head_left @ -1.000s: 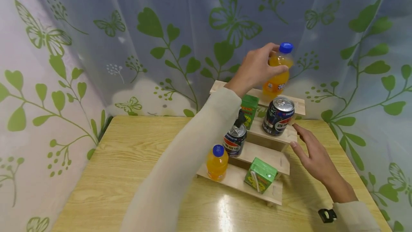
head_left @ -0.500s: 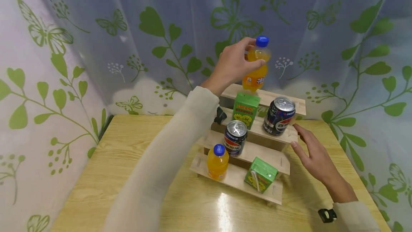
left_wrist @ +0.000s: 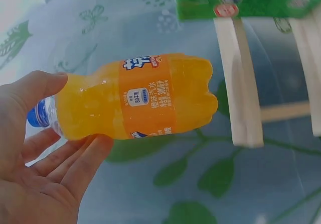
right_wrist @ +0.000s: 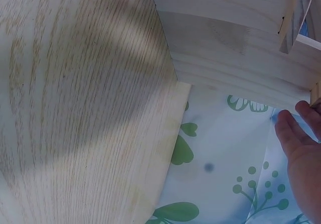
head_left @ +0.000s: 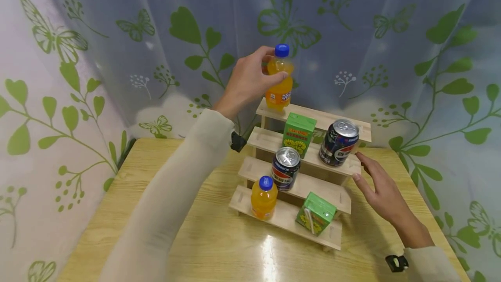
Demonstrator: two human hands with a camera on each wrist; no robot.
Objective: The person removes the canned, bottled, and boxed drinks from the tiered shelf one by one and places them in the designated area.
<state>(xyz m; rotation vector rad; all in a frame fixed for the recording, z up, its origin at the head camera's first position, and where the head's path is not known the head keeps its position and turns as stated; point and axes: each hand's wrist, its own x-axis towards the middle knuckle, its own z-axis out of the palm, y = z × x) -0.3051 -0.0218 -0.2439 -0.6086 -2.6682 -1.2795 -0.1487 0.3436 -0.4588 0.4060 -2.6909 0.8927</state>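
My left hand (head_left: 248, 77) grips the upper part of an orange soda bottle (head_left: 279, 95) with a blue cap, thumb and fingers around it. The bottle is upright at the left end of the top step of a wooden tiered display stand (head_left: 328, 119). In the left wrist view, a gap shows between the bottle's base (left_wrist: 208, 96) and the step's board (left_wrist: 238, 78). My right hand (head_left: 383, 193) is beside the stand's right side, its fingers extended and its fingertips at the end of the second step from the top; contact is hard to tell.
On the second step from the top stand a green juice box (head_left: 298, 132) and a dark cola can (head_left: 339, 142). Below are another cola can (head_left: 285, 169), a second orange bottle (head_left: 264, 199) and a green juice box with a straw (head_left: 316, 213). A patterned curtain (head_left: 219, 12) hangs behind the table (head_left: 203, 229).
My left hand has carried the orange soda bottle leftward along the top step, from its right part to its left end. The right hand has stayed beside the stand.
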